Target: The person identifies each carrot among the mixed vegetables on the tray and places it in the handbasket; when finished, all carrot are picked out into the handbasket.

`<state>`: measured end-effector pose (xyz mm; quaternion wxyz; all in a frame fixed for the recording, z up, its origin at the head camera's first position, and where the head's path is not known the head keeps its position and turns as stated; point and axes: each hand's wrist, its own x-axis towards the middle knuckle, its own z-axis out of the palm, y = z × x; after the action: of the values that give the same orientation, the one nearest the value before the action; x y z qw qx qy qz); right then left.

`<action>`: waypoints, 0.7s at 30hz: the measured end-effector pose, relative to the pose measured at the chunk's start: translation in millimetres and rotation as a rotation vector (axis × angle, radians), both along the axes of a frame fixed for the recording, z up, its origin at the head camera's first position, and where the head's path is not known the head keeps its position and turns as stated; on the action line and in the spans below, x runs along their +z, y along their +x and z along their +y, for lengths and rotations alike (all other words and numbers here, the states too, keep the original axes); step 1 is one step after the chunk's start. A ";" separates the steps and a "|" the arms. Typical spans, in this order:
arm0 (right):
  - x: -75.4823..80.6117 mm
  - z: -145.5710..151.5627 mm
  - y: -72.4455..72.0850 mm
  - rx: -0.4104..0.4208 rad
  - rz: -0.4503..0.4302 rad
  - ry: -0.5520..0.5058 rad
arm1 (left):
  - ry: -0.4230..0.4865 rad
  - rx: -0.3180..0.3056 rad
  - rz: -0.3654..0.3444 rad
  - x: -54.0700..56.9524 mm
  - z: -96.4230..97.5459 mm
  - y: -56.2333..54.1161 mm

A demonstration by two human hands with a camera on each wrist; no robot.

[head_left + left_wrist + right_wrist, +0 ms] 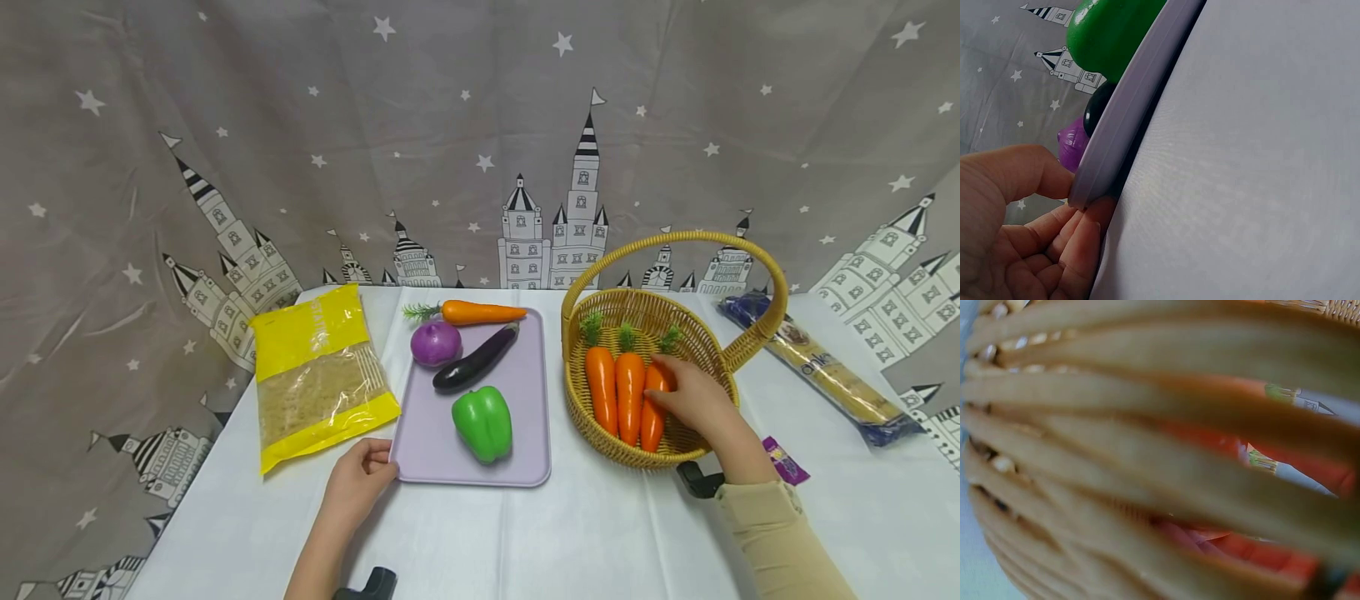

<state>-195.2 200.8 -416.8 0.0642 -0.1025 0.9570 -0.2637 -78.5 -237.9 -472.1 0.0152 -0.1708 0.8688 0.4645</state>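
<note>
Our left hand (363, 471) pinches the near-left corner of the tray (423, 446). Our right hand (696, 398) curls round the rightmost carrot (653, 421), inside the basket (637, 305); how firmly, we cannot tell. We seem to be grasping it; next likely calls for a straight lift.

Yellow bag (324, 379) left, blue-ended packet (823, 367) and purple sachet (785, 462) right, castle-print backdrop (435, 125) behind.

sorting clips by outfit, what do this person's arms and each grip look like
Left grip and right grip are both ungloved. A beige sleeve reaches near the right wrist; the left forearm is bare where visible. A black fitting shows beside it, another by the right wrist.
</note>
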 end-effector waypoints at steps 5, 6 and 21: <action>0.6 0.3 1.9 -0.032 0.009 0.009 | -0.004 0.000 0.006 -0.8 0.2 -0.7; 0.8 0.6 3.2 -0.050 0.014 0.015 | -0.004 -0.002 0.007 -1.0 0.4 -0.9; 52.6 -5.0 26.3 -0.122 0.154 -0.091 | 0.013 0.011 -0.002 2.6 0.9 0.7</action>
<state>-168.9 195.8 -364.3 -0.0304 -0.0669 0.9506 -0.3015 -77.8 -236.9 -469.5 0.0148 -0.1761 0.8647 0.4701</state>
